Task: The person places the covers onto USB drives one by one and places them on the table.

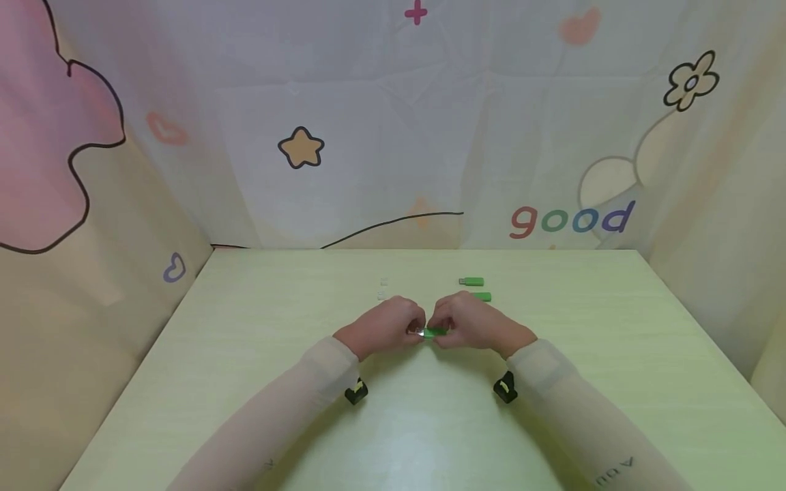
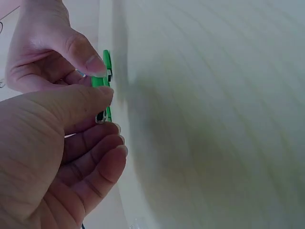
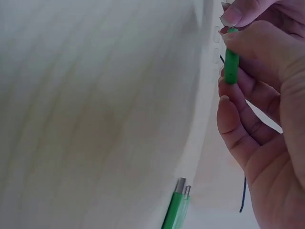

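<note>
Both hands meet above the middle of the pale green table [image 1: 430,436]. Between them is a small green USB stick [image 1: 435,332]. My right hand [image 1: 446,328] pinches its green body [image 3: 232,64] between thumb and fingers. My left hand [image 1: 413,329] pinches the stick's other end [image 2: 101,116], where a small clear or shiny piece shows; I cannot tell whether that piece is a cap or the plug. In the left wrist view the green stick [image 2: 106,83] runs from the right hand's thumb above to my left fingertips below.
Two more green USB sticks [image 1: 471,281] [image 1: 483,296] lie just behind the right hand, both with plugs bare [image 3: 175,210]. Two small clear pieces [image 1: 383,281] [image 1: 381,295] lie behind the left hand. Patterned cloth walls [image 1: 393,136] enclose the table on three sides.
</note>
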The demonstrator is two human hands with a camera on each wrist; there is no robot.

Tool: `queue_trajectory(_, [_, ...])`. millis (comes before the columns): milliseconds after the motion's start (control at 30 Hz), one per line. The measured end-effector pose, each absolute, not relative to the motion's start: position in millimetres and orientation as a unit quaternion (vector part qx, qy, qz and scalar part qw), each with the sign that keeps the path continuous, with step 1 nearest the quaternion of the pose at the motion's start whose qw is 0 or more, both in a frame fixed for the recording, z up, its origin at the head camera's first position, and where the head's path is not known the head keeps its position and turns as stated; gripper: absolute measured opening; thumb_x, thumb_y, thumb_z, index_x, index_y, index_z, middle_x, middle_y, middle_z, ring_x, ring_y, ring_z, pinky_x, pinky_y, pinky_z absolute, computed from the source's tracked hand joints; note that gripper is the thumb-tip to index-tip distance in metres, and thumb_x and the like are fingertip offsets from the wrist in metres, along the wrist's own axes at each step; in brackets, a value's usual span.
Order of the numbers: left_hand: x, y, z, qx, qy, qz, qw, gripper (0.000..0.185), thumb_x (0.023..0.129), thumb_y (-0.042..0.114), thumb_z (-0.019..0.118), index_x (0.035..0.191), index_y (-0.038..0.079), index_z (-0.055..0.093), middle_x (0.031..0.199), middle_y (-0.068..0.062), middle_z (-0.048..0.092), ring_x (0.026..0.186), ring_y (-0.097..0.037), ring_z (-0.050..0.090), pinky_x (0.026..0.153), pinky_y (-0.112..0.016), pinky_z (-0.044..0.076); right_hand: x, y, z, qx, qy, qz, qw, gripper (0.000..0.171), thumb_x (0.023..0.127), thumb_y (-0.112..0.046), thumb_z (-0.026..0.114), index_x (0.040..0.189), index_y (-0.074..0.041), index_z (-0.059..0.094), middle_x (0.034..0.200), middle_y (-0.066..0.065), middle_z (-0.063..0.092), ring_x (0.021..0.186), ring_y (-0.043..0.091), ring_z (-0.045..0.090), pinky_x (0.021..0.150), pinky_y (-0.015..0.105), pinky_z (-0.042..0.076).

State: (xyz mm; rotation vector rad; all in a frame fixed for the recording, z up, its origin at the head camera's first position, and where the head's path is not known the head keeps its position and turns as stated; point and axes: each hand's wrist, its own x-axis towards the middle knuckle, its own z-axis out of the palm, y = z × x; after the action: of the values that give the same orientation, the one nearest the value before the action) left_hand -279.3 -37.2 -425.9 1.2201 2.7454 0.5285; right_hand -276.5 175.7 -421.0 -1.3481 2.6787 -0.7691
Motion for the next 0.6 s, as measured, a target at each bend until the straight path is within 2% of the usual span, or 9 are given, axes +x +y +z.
queue_trajectory(267, [-286.3, -35.8, -434.1, 0.387, 0.906, 0.165, 0.04, 0.005, 0.091, 0.012, 0.076, 0.088, 0.009, 0.077, 0.076, 0.004, 0.068, 0.07, -0.006, 0.053, 0.066, -0.018, 0.047, -286.5, 172.2, -432.4, -0.419, 0.873, -0.248, 0.035, 0.009, 0.083, -0.005, 0.081, 0.09, -0.011, 0.081, 0.083, -0.006, 0.072, 0.073, 0.003, 0.064, 0.069, 0.019, 0.055])
queue_trajectory(600, [-289.9, -36.5, -436.6, 0.381, 0.911, 0.152, 0.048, 0.008, 0.092, 0.015, 0.077, 0.093, 0.008, 0.08, 0.082, 0.002, 0.073, 0.074, -0.006, 0.058, 0.07, -0.019, 0.051, -287.0, 168.9, -430.0, -0.398, 0.88, -0.252, 0.059, 0.008, 0.086, -0.008, 0.081, 0.093, -0.011, 0.082, 0.086, -0.006, 0.072, 0.076, 0.004, 0.063, 0.07, 0.019, 0.054])
